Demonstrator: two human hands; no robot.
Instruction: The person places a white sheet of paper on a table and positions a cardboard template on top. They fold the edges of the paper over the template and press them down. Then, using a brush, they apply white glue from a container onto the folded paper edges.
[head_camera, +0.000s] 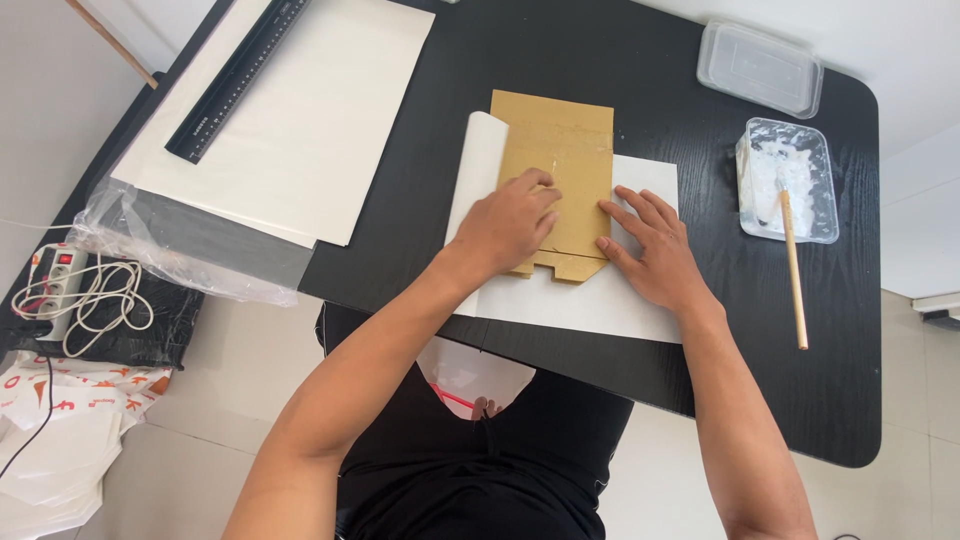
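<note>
Black shirt (480, 470) fills the bottom of the view, and two bare arms reach up from it onto a black table (560, 60). On the table lies a brown cardboard piece (560, 150), flat on a white paper sheet (570, 300) whose left edge curls up beside the card. Left hand (510, 225) rests on the lower left part of the cardboard, its fingers bent and close together, pressing down on it. Right hand (650, 245) lies flat with fingers spread a little, its fingertips touching the right edge of the cardboard and its palm on the white paper. Both hands cover the bottom part of the card, so its lower edge shows only in the gap between them. To the right, well apart from the hands, stands a clear tub (790, 180) with white paste in it, and a wooden stick (793, 270) leans out of the tub toward the near edge of the table. Behind the tub sits a clear lid (760, 68). To the far left, a big stack of white sheets (300, 130) lies on clear plastic wrap (190, 250), and a long black ruler (238, 78) lies on top of the stack. Down on the floor at the left are a power strip (60, 275) with a looped white cord (105, 300) and some white bags (60, 430)
</note>
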